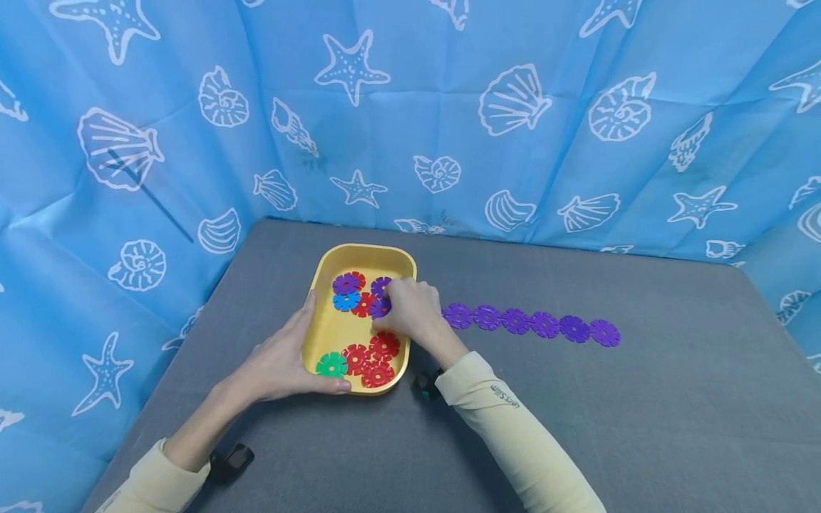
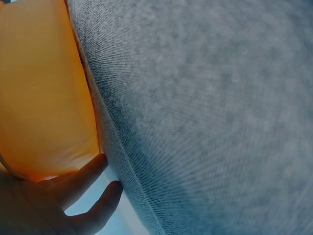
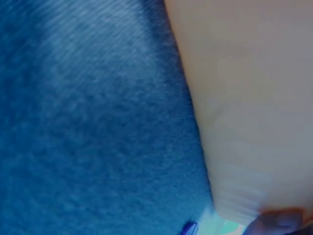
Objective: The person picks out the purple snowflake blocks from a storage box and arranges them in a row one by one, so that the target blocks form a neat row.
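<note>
A shallow yellow tray [image 1: 346, 331] stands on the grey table, left of centre. My left hand [image 1: 282, 356] holds it at the near left corner, the thumb over the near rim and the fingers along the left wall. In the left wrist view, fingers [image 2: 88, 183] lie against the yellow wall [image 2: 44, 93]. My right hand [image 1: 413, 310] reaches over the right rim and pinches a purple snowflake disc [image 1: 380, 308], partly hidden by the fingers. Another purple disc [image 1: 380, 286] is beside them. Red discs [image 1: 355, 358], a blue disc [image 1: 347, 301] and a green disc [image 1: 331, 364] lie inside.
A row of several linked purple discs [image 1: 516, 320] runs rightward across the table [image 1: 577, 413] from behind my right hand. Blue cloth [image 1: 410, 128] with white shells and starfish hangs behind and at the sides. Dark wrist devices [image 1: 232, 463] sit below both forearms.
</note>
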